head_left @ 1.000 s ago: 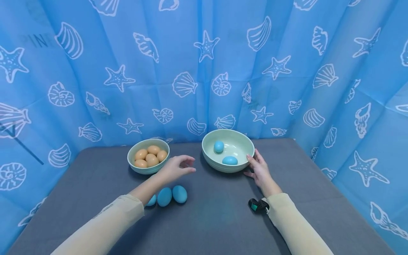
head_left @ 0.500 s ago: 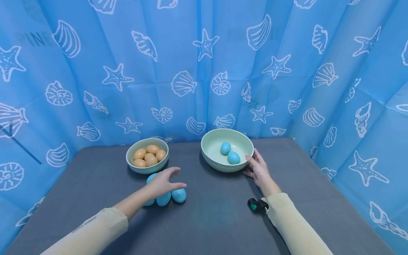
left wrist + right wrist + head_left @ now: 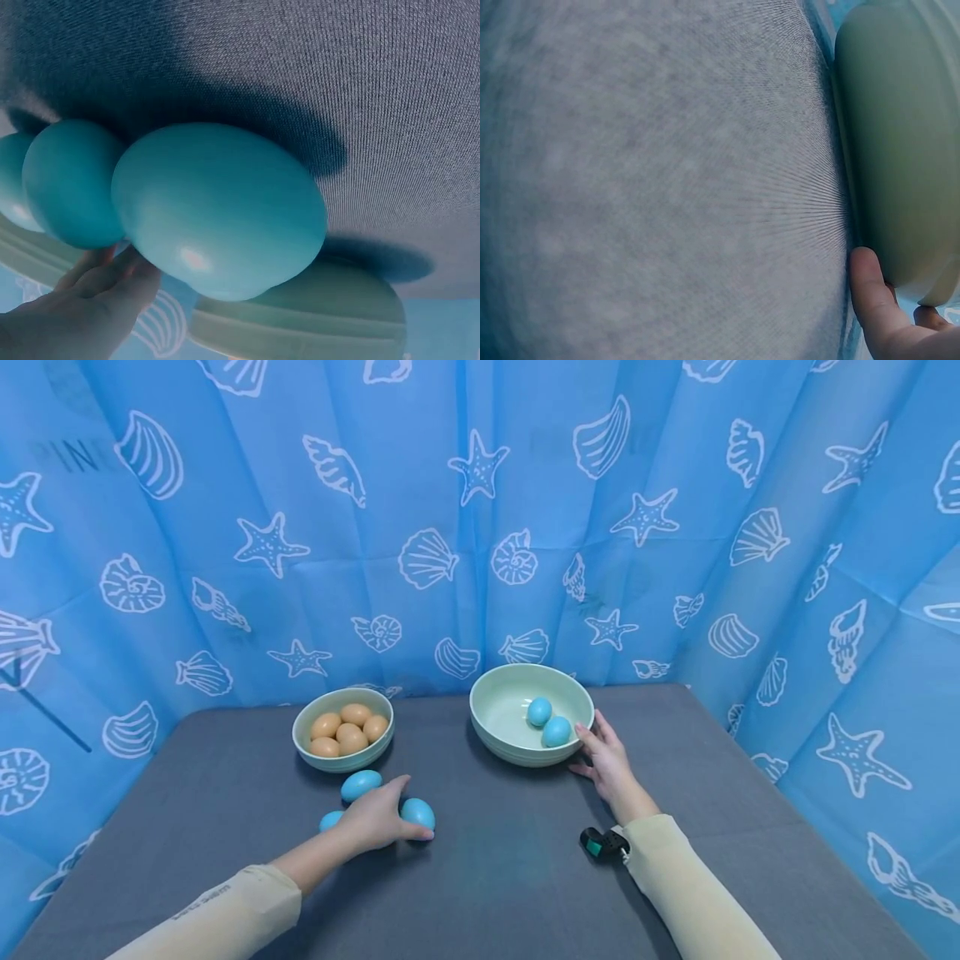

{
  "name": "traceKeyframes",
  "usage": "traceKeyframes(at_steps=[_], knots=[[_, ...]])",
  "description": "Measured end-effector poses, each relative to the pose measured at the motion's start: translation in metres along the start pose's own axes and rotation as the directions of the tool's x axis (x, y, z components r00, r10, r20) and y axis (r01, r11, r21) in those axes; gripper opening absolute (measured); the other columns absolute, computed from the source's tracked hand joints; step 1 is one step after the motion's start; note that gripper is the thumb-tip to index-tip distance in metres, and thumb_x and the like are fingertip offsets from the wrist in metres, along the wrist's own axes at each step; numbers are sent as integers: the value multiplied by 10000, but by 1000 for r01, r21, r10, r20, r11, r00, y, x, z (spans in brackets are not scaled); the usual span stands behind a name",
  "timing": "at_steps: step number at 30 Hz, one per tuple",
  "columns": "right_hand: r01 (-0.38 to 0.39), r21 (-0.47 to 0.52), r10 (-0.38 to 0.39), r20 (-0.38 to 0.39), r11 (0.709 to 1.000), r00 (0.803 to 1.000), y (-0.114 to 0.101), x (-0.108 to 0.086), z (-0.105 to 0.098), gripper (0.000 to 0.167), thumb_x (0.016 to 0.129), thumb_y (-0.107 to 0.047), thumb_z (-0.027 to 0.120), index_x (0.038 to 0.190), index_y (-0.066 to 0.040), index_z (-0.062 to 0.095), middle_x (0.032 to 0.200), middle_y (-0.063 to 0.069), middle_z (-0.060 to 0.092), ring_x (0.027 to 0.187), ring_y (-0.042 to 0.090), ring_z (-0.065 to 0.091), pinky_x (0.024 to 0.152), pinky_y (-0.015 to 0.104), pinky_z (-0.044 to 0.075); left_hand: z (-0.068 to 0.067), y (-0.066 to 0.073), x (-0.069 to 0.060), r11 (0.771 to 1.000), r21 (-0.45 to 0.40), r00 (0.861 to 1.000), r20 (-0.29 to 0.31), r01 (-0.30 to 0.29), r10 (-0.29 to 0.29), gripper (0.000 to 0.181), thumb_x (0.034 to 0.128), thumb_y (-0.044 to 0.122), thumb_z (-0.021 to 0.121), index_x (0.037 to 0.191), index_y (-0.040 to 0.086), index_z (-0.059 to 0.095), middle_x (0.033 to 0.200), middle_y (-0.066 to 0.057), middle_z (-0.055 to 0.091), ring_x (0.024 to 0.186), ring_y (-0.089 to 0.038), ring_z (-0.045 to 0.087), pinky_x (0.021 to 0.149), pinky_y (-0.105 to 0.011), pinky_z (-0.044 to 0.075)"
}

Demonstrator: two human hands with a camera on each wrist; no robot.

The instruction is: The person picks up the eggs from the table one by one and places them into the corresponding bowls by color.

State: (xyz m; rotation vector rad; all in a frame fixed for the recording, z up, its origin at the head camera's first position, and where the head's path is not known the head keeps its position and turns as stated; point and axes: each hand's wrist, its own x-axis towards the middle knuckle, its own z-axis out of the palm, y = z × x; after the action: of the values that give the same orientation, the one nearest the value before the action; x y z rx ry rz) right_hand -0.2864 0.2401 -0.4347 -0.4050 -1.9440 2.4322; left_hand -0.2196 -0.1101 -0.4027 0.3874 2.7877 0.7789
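Down comes the left hand (image 3: 377, 816), thumb spread wide from its fingers beside a blue egg (image 3: 419, 813) on the tabletop (image 3: 510, 885) (touching? can't tell), putting that egg within reach, while the right hand (image 3: 611, 771) grips the larger bowl (image 3: 504, 712).

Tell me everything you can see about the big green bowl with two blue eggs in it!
The big green bowl is round, pale and smooth, with a faintly ridged outside. It could be ceramic or plastic; I can't tell. It stands upright on the gray cloth, holding two blue eggs. The person's right hand grips its right side at the rim.
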Motion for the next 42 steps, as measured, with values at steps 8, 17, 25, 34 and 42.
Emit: traceKeyframes(at_steps=[8,17,25,34,42], knots=[[-7,3,7,10,1000,1000,1,1,0,694,1046,-215,455,1575,-232,6,1625,-6,-25,1423,338,239,1054,626,329,3,-1,2,988,154,1000,15,-24,22,842,728,421,844,1332,-69,523,1293,-242,570,1212,-392,514,1006,-553,400],[-5,2,5,0,1000,1000,0,1,0,693,1045,-212,460,1576,-234,14,1625,-8,-20,1428,334,227,1055,631,323,10,1,6,974,223,999,8,-32,31,724,750,411,830,1264,-40,594,1196,-186,638,1128,-346,576,996,-565,373],[-12,-1,12,-2,1000,1000,1,1,0,696,1044,-219,466,1576,-239,17,1625,-6,-18,1430,331,224,1059,626,320,14,1,8,973,224,998,-11,-54,58,683,734,384,843,1234,-23,618,1147,-160,661,1069,-329,602,977,-567,371],[-10,2,10,6,1000,1000,0,0,0,690,1046,-215,460,1576,-235,18,1626,-7,-10,1422,327,247,1056,620,332,11,3,10,986,160,998,-22,-54,58,692,749,364,835,1278,-13,596,1179,-170,649,1032,-324,611,926,-498,460],[-11,-3,11,0,1000,1000,0,-2,1,686,1046,-223,460,1576,-247,25,1626,-17,-13,1427,321,237,1056,618,331,5,14,12,999,29,998,-34,-45,46,735,788,331,817,1374,0,521,1293,-178,589,1121,-321,577,926,-503,481]])
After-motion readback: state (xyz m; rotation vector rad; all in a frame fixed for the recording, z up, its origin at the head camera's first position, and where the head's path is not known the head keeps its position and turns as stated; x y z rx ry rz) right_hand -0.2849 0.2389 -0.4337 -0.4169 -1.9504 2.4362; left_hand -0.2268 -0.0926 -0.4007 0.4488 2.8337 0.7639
